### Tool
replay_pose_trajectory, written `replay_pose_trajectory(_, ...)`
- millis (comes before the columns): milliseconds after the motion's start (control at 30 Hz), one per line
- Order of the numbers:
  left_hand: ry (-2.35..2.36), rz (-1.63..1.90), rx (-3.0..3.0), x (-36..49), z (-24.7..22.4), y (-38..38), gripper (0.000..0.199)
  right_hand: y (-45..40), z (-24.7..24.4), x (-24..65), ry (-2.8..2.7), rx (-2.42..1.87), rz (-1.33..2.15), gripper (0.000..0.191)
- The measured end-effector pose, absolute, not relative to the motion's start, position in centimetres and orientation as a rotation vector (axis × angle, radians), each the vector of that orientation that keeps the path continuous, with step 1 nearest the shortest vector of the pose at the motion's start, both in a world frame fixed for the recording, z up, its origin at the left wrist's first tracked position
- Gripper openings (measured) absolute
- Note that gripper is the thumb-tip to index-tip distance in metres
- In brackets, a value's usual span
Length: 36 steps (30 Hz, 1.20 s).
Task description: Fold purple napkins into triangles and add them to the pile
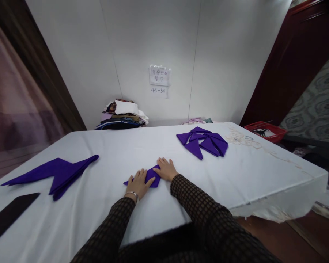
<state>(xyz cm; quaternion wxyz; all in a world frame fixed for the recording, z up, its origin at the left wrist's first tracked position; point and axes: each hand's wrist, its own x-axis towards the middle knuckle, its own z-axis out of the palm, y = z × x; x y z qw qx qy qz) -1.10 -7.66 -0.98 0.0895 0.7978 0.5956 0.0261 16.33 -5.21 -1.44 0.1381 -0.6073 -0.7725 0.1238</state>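
Both my arms (pixel 200 201) reach forward over the table (pixel 142 146), slanting inward, sleeves (pixel 112 223) down near the wrists. My left hand (pixel 138 184) lies palm down, fingers pointing toward the far edge, thumb out to the right; a bracelet (pixel 133 194) circles that wrist. My right hand (pixel 166 170) sits a little nearer the far edge, also palm down, fingers slightly spread, thumb turned inward. My thumb tips are close together, though from here I can't tell how firmly I press.

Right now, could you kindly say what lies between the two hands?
The head view shows folded purple cloth between the left hand and right hand, touching both.
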Motion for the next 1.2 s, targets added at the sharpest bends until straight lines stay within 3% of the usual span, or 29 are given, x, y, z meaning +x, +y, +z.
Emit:
replay_pose_trajectory(500, 2.035, -0.001, 2.178, -5.8, -0.9, -8.1, 0.067, -5.2, -1.5, 16.4, -2.249, -1.752, 0.345, 0.063)
replay_pose_trajectory(667, 2.153, 0.069, 2.170, -4.2, 0.2, -7.6, 0.078, -5.2, -1.7, 16.4, -2.234, -1.748, 0.352, 0.063)
replay_pose_trajectory(900, 1.752, 0.114, 2.500, -0.4, -0.6, -7.7, 0.070, -5.1, -1.9, 16.4, -2.220, -1.747, 0.344, 0.063)
replay_pose_trajectory(1200, 1.916, 0.095, 2.310, -4.0, -1.8, -7.7, 0.066, -5.0, -1.9, 16.5, -2.244, -1.742, 0.332, 0.064)
